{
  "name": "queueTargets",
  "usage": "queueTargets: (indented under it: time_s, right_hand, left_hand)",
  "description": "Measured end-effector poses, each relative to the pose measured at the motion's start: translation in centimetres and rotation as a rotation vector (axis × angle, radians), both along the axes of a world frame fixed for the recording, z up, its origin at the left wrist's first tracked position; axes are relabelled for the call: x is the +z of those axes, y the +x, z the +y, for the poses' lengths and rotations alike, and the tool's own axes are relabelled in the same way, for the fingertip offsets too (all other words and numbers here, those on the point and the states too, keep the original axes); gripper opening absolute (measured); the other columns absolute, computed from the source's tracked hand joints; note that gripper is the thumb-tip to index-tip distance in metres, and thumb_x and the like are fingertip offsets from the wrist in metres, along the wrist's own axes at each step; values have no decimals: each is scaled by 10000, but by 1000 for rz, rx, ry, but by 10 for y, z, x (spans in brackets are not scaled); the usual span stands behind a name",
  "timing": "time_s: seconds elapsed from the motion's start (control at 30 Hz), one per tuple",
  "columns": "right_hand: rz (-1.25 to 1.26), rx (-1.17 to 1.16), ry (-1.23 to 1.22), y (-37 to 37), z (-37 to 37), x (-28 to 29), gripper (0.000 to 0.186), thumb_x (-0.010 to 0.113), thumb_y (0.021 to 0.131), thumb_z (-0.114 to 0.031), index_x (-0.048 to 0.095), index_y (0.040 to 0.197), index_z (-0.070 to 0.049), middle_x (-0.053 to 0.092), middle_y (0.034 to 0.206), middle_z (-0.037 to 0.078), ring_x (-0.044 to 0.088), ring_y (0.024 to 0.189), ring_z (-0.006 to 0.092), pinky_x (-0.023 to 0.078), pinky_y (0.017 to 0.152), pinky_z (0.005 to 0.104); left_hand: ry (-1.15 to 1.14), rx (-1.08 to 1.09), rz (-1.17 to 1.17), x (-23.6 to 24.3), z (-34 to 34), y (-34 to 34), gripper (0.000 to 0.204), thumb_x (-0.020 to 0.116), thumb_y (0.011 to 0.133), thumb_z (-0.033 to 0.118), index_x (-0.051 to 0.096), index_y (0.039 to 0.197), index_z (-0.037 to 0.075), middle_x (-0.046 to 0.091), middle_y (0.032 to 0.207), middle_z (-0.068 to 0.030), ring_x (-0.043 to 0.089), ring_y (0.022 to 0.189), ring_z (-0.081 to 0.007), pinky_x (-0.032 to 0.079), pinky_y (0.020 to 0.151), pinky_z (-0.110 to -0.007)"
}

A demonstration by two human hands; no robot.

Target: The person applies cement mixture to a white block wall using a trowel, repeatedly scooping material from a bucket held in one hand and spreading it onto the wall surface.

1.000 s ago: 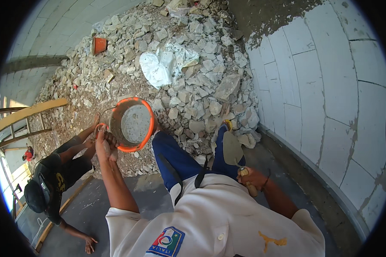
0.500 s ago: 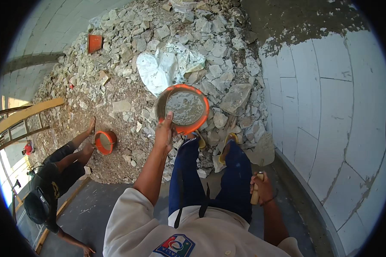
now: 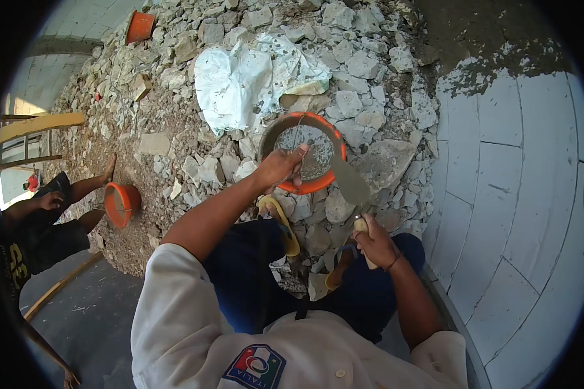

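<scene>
An orange-rimmed bucket (image 3: 339, 133) with wet grey mortar (image 3: 316, 157) in it stands low over the rubble before me. My left hand (image 3: 282, 168) is closed at its near left side, where a thin wire handle (image 3: 296, 136) runs up to my fingers. In my right hand (image 3: 377, 243) is a trowel (image 3: 350, 183), gripped by its wooden handle. The trowel's grey blade points forward, its tip at the bucket's right rim. Whether the blade touches the rim I cannot tell.
Broken stone (image 3: 386, 162) covers the ground around my sandalled feet. A white sack (image 3: 230, 87) lies beyond the bucket. On the left, a co-worker (image 3: 36, 227) is beside another orange bucket (image 3: 122, 205). A third bucket (image 3: 140, 27) lies farther off. A block wall (image 3: 499, 175) rises at right.
My body has lowered into a crouch, and the bucket is lower, against the rubble. My left hand has shifted from its rim to the handle. The trowel has swung forward toward the bucket.
</scene>
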State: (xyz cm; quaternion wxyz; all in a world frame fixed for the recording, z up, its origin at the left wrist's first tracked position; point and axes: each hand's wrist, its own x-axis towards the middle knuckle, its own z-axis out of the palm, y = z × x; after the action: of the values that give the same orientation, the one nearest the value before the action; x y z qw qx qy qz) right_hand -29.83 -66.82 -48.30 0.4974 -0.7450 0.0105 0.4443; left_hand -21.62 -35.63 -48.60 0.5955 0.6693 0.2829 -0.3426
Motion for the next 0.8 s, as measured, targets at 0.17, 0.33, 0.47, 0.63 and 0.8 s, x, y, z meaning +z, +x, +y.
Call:
queueTargets:
  time_s: [0.17,0.33,0.47,0.63,0.8]
  right_hand:
    - [-135,467,-235,133,65,-50,361,479,873,-204,561,1102,62,650,759,180,654,631,248,511,626,387]
    - [-301,1029,-642,141,193,-87,299,591,826,-176,665,1060,-6,672,1038,134,664,926,269,545,738,386]
    - [-591,1071,-578,84,191,-76,287,613,823,-157,672,1080,-45,631,1155,126,635,1014,279,528,822,398]
    - [-981,1122,-580,125,142,-11,282,652,800,-153,673,1038,-4,619,1154,161,628,1023,292,531,803,361]
    - [-561,1167,-768,148,155,-23,285,666,796,-195,690,1015,-13,638,1119,176,630,1033,268,525,823,368]
  left_hand:
    - [-18,249,-187,-11,19,-11,529,444,943,501,562,789,9,434,515,-25,511,453,-151,506,489,-324]
    - [226,250,-291,-20,-2,-16,532,405,964,464,591,1018,-32,496,571,-30,519,482,-142,472,465,-301]
    - [398,282,-262,-32,9,-24,484,406,972,404,623,977,-29,527,542,-95,535,388,-200,447,400,-329]
    - [559,164,-133,-26,29,-39,627,329,974,444,669,757,-36,629,638,-167,639,537,-261,533,580,-362]
    - [1076,-518,-262,-57,49,-27,583,309,978,425,634,943,-57,641,878,-264,662,725,-339,527,721,-430]
